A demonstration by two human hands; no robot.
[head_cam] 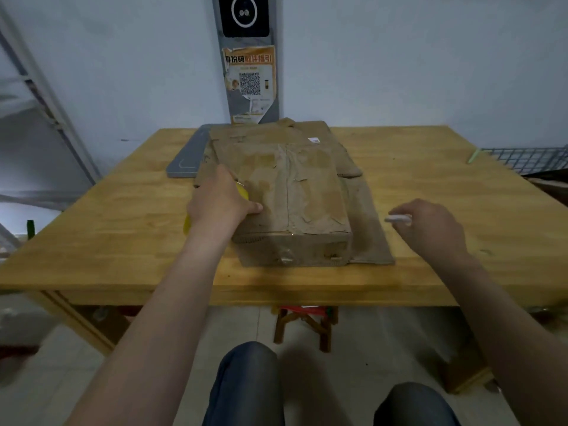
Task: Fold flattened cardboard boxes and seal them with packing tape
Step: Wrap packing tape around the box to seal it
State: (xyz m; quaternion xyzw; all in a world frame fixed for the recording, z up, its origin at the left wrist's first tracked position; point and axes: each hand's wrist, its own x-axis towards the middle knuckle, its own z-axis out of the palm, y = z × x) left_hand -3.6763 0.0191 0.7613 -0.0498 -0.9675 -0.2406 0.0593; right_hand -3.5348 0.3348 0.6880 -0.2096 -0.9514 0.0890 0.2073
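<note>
Cardboard box (pixel 295 195), already folded into shape, sits near the middle of the table (pixel 123 226), on top of flattened cardboard (pixel 365 229) that sticks out past its right and far sides. Its top flaps meet along a centre seam, and the surface is worn and patched with torn tape; I cannot tell whether fresh tape covers the seam.

The left hand (pixel 219 201) lies on the box's top left edge, arm stretched forward, thumb flat on the cardboard and fingers curled round a yellow tool (pixel 242 190). Part of the tool shows beside the thumb and part below the wrist. It is probably a tape dispenser or cutter, though its shape is mostly hidden. This placement seems meant to steady the box and have the tool ready at the seam.

The right hand (pixel 430 224) hovers over bare table to the right of the box, clear of it, palm down. It pinches a small white object (pixel 398 219) between thumb and fingers; what it is cannot be made out. Held off to the side, it looks parked out of the way while the left hand works.

A grey slab (pixel 187 155) lies beyond the box's far left corner.
</note>
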